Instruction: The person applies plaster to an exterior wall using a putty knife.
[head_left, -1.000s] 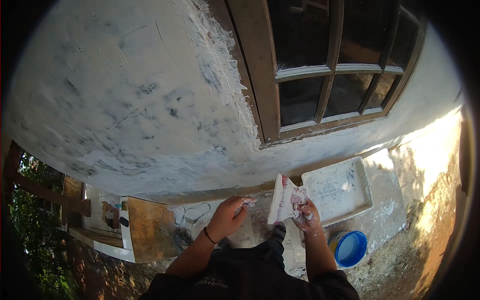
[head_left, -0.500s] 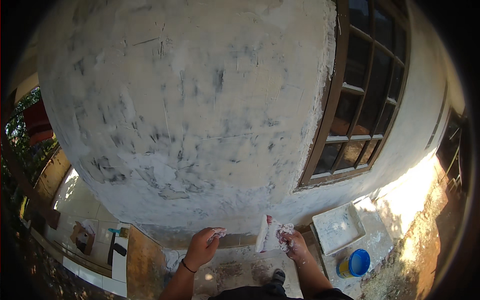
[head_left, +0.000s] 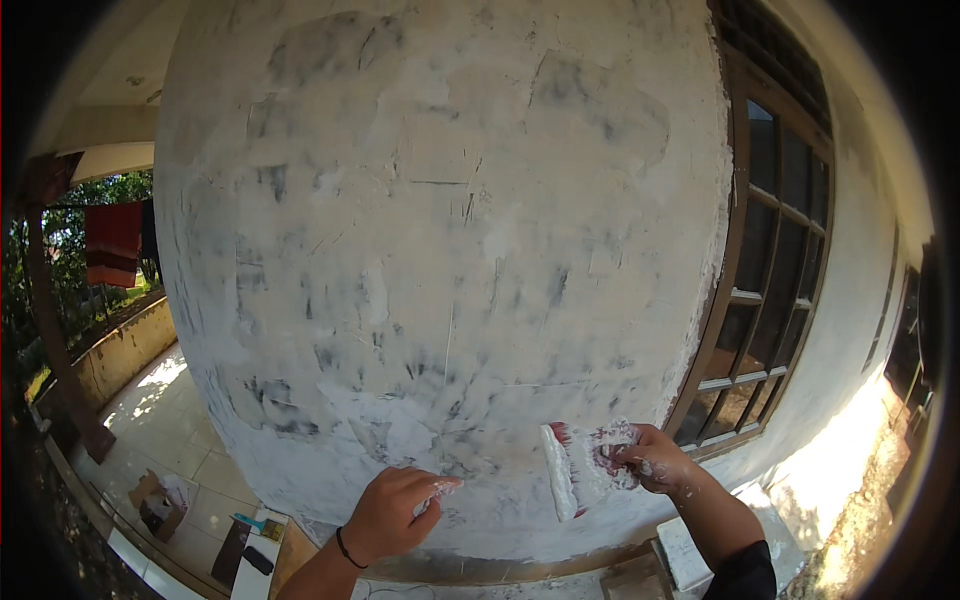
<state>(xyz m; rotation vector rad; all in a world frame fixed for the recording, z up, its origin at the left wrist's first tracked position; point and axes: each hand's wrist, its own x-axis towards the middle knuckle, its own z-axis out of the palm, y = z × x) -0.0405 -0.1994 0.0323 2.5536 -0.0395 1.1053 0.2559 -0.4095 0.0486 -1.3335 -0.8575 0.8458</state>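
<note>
In my right hand (head_left: 658,462) is a wide putty knife (head_left: 585,470), reddish where it shows and smeared with white putty. A thick white bead of putty lies along its left edge. My left hand (head_left: 397,512), a dark band at its wrist, is closed with thumb and fingers together. White stuff coats those fingertips, and whatever they may pinch cannot be made out. Both hands are in front of the lower part of a patchy wall (head_left: 440,270), cream and white with dark grey smudges and scratches.
Right of the wall surface is a brown-framed window (head_left: 765,250). A white tray (head_left: 685,555) is partly hidden under my right forearm. At lower left, a brush with a teal handle (head_left: 250,521) and a dark object (head_left: 259,560) lie on a ledge; a cardboard box (head_left: 158,505) stands beyond.
The view has tilted up, showing more of the wall. Both hands are raised toward it, the right one carrying the putty knife rightward. The blue bucket has left the picture.
</note>
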